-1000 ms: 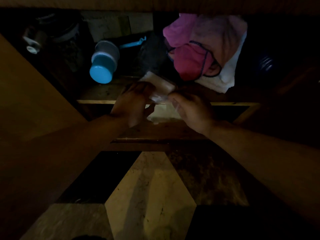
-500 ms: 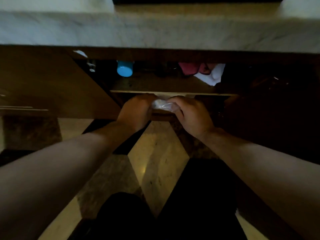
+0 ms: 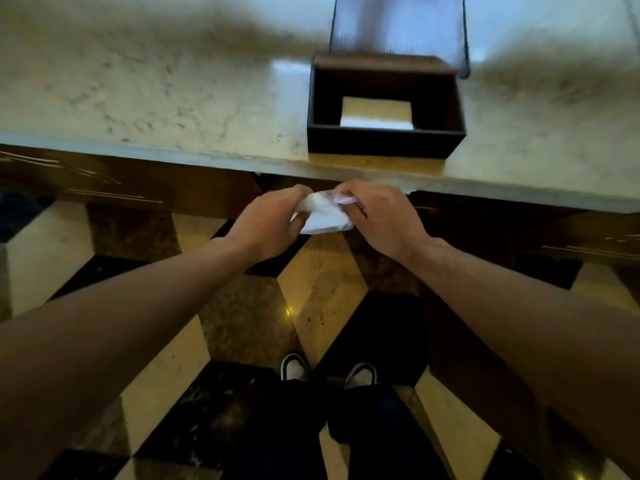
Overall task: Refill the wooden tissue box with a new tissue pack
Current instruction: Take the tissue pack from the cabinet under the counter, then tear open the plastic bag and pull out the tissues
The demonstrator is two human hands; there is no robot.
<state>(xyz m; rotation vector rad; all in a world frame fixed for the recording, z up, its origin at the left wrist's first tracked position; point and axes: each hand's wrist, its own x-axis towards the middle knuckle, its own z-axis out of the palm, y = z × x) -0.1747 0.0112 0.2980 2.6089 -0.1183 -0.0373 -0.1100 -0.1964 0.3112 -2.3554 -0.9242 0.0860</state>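
A dark wooden tissue box (image 3: 384, 143) stands open-topped on the marble counter near its front edge, with a pale rectangular opening showing through its bottom. Below the counter edge, both hands hold a white tissue pack in clear plastic wrap (image 3: 323, 216). My left hand (image 3: 273, 223) grips its left side and my right hand (image 3: 381, 220) grips its right side, fingers pinching the wrap. The pack is in front of and lower than the box.
The pale marble counter (image 3: 156, 98) spans the top of the view. A dark framed panel (image 3: 398, 26) stands behind the box. Wooden cabinet fronts (image 3: 104, 181) run under the counter. My shoes (image 3: 329, 372) stand on a patterned marble floor.
The view rose from the dark cabinet interior up to the countertop. Both hands carried the tissue pack out of the cabinet and up toward the counter edge.
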